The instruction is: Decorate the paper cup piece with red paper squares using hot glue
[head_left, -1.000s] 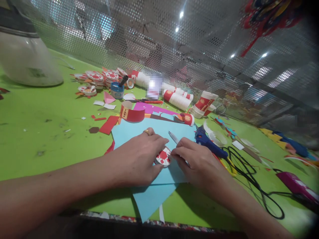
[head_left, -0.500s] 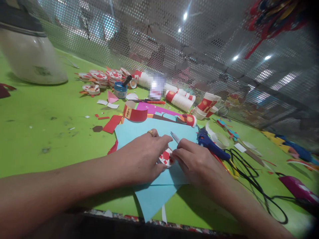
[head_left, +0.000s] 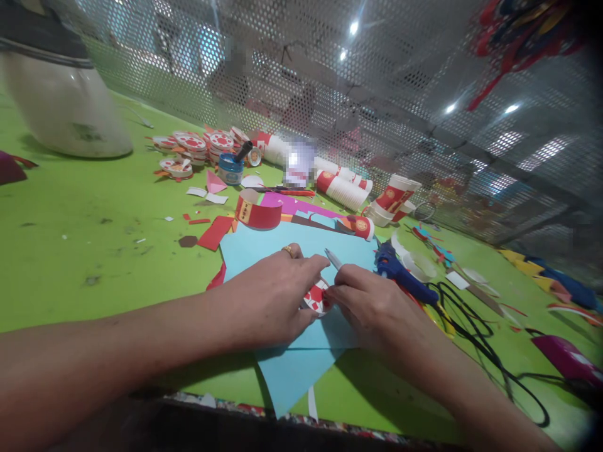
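Between my hands is a small round white disc with red shapes (head_left: 317,296). My left hand (head_left: 277,295) wears a ring and grips the disc's left edge between thumb and fingers. The fingertips of my right hand (head_left: 365,301) press at the disc's right side, on a red piece. A grey pen-like tool (head_left: 332,258) sticks up from my right hand, its tip pointing up and left. Both hands rest over light blue paper sheets (head_left: 264,246) on the green table (head_left: 117,251).
A blue glue gun (head_left: 405,276) and yellow-handled scissors (head_left: 445,321) lie right of my right hand, beside a black cable (head_left: 480,342). Behind are a red paper ring (head_left: 259,213), a blue jar (head_left: 230,169), paper cups (head_left: 343,189) and several decorated discs (head_left: 191,143).
The whole view has shifted slightly, so things appear a little further right. My left hand keeps its grip on the disc; my right fingertips have barely moved on it.
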`<state>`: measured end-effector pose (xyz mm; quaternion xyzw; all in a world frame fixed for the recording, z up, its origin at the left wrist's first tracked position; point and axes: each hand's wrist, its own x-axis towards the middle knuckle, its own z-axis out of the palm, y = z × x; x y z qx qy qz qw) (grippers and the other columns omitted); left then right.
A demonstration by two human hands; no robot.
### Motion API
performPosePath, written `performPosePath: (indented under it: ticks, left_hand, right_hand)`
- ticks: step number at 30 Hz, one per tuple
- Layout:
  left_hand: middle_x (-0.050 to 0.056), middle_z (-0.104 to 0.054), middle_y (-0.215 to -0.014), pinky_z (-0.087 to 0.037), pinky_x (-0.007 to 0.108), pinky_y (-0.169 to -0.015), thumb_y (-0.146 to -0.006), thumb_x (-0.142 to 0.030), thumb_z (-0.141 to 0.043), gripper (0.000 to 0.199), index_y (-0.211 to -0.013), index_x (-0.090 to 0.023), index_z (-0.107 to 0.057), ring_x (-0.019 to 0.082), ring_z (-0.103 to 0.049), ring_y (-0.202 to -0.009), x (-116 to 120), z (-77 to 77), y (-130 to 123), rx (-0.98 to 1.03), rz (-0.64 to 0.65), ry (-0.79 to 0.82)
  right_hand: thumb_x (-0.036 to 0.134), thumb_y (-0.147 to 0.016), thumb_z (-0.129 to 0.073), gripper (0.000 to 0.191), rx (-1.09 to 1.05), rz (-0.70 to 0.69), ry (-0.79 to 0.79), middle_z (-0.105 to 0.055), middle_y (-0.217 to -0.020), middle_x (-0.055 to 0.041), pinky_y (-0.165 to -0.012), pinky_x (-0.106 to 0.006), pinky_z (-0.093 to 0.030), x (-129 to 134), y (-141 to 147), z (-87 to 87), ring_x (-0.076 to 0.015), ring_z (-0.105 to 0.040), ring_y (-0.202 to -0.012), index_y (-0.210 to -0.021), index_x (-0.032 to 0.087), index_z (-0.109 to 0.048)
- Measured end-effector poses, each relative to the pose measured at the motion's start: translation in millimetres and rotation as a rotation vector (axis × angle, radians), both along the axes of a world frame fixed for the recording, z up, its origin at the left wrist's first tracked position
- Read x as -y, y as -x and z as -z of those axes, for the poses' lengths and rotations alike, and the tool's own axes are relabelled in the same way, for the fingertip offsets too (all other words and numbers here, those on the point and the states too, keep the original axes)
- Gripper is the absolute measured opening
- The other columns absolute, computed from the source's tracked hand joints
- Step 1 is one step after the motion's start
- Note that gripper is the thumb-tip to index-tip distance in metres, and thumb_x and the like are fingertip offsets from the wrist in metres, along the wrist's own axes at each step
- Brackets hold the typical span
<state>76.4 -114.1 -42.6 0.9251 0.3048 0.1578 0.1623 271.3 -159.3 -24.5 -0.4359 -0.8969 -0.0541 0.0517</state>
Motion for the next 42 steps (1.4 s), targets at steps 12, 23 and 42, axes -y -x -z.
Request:
performPosePath:
  ticks: [12,23,42]
  left_hand:
    - [0.014,-0.065,-0.105,-0.047,0.041,-0.085,-0.084,-0.021,-0.058,0.048,-0.130,-0.009,-0.049,0.031,-0.053,-0.105,-1,5.3,1,0.032,0.002,-0.035]
    - [0.012,-0.063,-0.102,-0.046,0.040,-0.083,-0.083,-0.019,-0.057,0.044,-0.126,-0.011,-0.051,0.030,-0.053,-0.101,0,3.2,1,0.054,0.007,-0.024]
    - [0.007,-0.063,-0.093,-0.041,0.039,-0.083,-0.090,-0.027,-0.055,0.011,-0.093,-0.018,-0.062,0.025,-0.052,-0.091,-4,-1.4,3,0.020,0.086,0.021]
  right_hand:
    - [0.007,-0.091,-0.050,0.020,-0.100,0.056,-0.035,-0.058,-0.083,-0.0100,-0.063,-0.034,-0.043,2,-3,-8.1,-0.0208,-0.057,-0.071,-0.080,0.010,-0.067]
    - [0.010,-0.083,-0.063,0.012,-0.367,0.211,0.028,-0.054,-0.071,-0.0012,-0.056,-0.028,-0.040,-6,-5,-7.3,-0.0143,-0.052,-0.062,-0.073,0.015,-0.062]
    - [0.006,-0.088,-0.054,0.030,0.033,0.120,-0.051,-0.061,-0.086,-0.0076,-0.070,-0.033,-0.039,-3,-66,-8.5,-0.0225,-0.050,-0.085,-0.110,0.020,-0.069]
